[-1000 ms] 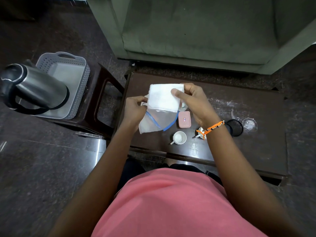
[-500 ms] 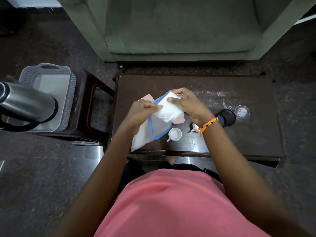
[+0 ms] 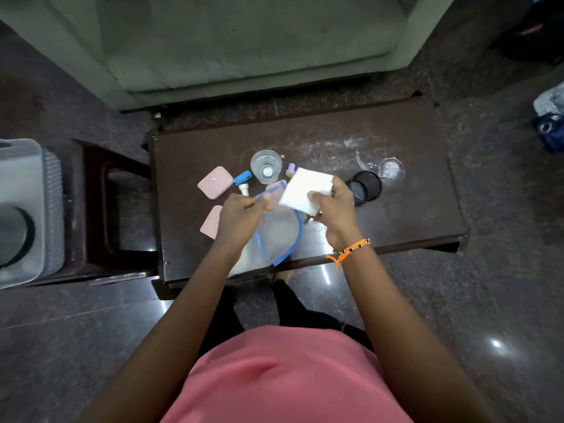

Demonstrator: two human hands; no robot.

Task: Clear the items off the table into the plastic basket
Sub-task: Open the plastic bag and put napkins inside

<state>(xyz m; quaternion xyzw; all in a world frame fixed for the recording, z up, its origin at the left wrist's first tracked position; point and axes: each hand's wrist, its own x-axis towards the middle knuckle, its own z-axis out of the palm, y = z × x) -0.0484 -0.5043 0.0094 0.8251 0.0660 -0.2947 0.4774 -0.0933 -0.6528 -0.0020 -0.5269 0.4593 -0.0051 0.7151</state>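
My left hand (image 3: 241,216) grips the rim of a clear pouch with blue edging (image 3: 279,232), which hangs over the dark table (image 3: 396,215). Right of it, my right hand (image 3: 334,209) holds a folded white cloth (image 3: 305,189) just above the pouch mouth. On the table lie a pink case (image 3: 213,182), a pink lid (image 3: 210,221), a blue and white small item (image 3: 243,180), a clear glass (image 3: 266,166), a small purple piece (image 3: 290,169), a black cup (image 3: 364,187) and a clear lid (image 3: 391,167). The grey plastic basket (image 3: 52,206) stands at the far left.
The basket rests on a dark wooden stool (image 3: 100,209) left of the table, with a steel kettle (image 3: 12,236) blurred at the left edge. A green sofa (image 3: 244,41) stands behind the table. A blue object (image 3: 552,126) lies on the floor at right.
The view has shifted down and left, uncovering more items on the table. My right hand has drawn the white cloth up and to the right of the pouch mouth; the pouch hangs lower.
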